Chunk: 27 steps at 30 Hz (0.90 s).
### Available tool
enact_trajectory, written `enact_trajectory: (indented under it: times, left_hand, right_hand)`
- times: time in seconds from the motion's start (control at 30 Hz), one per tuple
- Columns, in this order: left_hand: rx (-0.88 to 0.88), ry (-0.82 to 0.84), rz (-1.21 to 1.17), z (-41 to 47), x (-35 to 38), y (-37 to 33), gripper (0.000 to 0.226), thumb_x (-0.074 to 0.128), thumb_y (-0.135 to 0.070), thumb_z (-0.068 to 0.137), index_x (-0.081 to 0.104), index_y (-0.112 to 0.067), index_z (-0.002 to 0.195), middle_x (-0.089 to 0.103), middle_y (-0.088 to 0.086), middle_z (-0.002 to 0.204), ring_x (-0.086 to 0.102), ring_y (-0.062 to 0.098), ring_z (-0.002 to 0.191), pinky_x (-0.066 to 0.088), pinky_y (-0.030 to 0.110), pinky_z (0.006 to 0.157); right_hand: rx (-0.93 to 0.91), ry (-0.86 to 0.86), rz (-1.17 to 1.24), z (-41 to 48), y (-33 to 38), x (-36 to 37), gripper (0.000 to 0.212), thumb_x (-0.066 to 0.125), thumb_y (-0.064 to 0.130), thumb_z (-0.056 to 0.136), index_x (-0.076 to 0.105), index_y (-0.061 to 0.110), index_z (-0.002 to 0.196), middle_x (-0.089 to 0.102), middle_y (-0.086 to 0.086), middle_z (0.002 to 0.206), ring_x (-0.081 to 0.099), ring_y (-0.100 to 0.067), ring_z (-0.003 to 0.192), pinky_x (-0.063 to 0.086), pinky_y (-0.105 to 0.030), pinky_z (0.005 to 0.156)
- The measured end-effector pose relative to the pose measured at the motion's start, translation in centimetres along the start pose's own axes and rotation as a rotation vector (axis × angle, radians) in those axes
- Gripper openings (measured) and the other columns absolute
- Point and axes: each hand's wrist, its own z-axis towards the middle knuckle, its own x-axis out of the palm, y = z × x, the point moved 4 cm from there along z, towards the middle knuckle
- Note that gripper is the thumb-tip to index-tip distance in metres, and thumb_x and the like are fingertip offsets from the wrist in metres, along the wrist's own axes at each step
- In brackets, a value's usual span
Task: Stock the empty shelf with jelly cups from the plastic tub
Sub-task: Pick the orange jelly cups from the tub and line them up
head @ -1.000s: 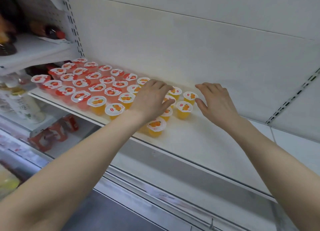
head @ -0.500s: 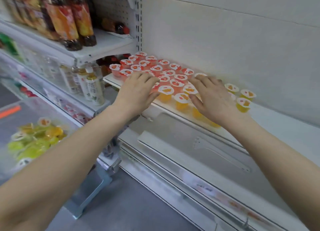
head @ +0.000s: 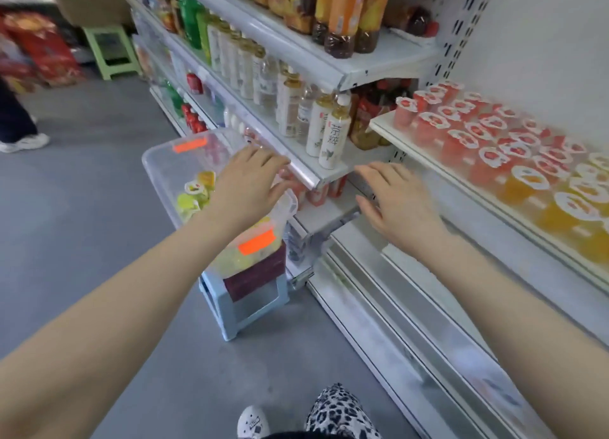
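Observation:
A clear plastic tub (head: pixel 158 165) with orange stickers sits on a pale blue stool (head: pixel 237 303) beside the shelving. Inside lie green and yellow jelly cups (head: pixel 194 195). My left hand (head: pixel 247 185) hovers over the tub's right side, fingers straight and empty. My right hand (head: pixel 392 201) is out in front of the lower shelves, open, holding nothing. To the right, the white shelf (head: pixel 438 172) carries rows of red jelly cups (head: pixel 461 132) and, nearer me, orange jelly cups (head: pixel 560 204).
Shelves of drink bottles (head: pixel 333 135) run along the aisle to the left of the jelly shelf. A green stool (head: pixel 112 50) and red packages (head: pixel 39 50) stand far back. Another person's shoe (head: pixel 23 142) is at the left edge. Grey floor lies to the left.
Both hands have come off the jelly cups on the shelf and moved down and left toward the tub. My view has swung left, bringing the tub and aisle into sight.

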Motion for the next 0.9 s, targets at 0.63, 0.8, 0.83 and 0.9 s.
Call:
enact_trajectory:
  times: [0.63, 0.8, 0.83, 0.9]
  left_hand:
    - [-0.489, 0.192, 0.021, -6.2, 9.3, 20.6, 0.036, 0.069, -0.028, 0.086, 0.066, -0.014, 0.119, 0.066, 0.007, 0.11, 0.059, 0.035, 0.103, 0.05, 0.044, 0.091]
    - [-0.495, 0.198, 0.038, -4.3, 13.1, 23.3, 0.035, 0.069, -0.026, 0.085, 0.067, -0.012, 0.117, 0.067, 0.008, 0.109, 0.06, 0.035, 0.101, 0.049, 0.043, 0.092]
    - [-0.5, 0.2, 0.037, -4.2, 13.7, 23.6, 0.035, 0.071, -0.025, 0.084, 0.067, -0.012, 0.116, 0.068, 0.008, 0.107, 0.061, 0.035, 0.1, 0.049, 0.043, 0.091]
    - [-0.51, 0.219, 0.037, -4.3, 14.8, 24.2, 0.036, 0.073, -0.025, 0.082, 0.068, -0.013, 0.116, 0.068, 0.006, 0.107, 0.061, 0.033, 0.099, 0.049, 0.042, 0.092]
  right_hand:
    - [-0.393, 0.383, 0.224, 17.7, 11.4, 22.3, 0.054, 0.072, 0.017, 0.081, 0.055, 0.005, 0.131, 0.063, -0.014, 0.121, 0.06, -0.037, 0.107, 0.05, -0.045, 0.093]
    - [-0.397, 0.597, 0.168, 22.6, 13.4, 29.5, 0.064, 0.058, -0.001, 0.078, 0.043, 0.008, 0.14, 0.055, -0.014, 0.131, 0.052, -0.034, 0.114, 0.045, -0.041, 0.093]
    - [-0.387, 0.63, 0.156, 23.4, 13.9, 30.9, 0.064, 0.055, -0.004, 0.077, 0.042, 0.008, 0.139, 0.054, -0.014, 0.129, 0.051, -0.033, 0.113, 0.045, -0.04, 0.092]
    - [-0.366, 0.713, 0.126, 24.6, 14.8, 33.5, 0.059, 0.05, -0.01, 0.078, 0.042, 0.007, 0.133, 0.053, -0.015, 0.128, 0.049, -0.034, 0.114, 0.045, -0.04, 0.092]
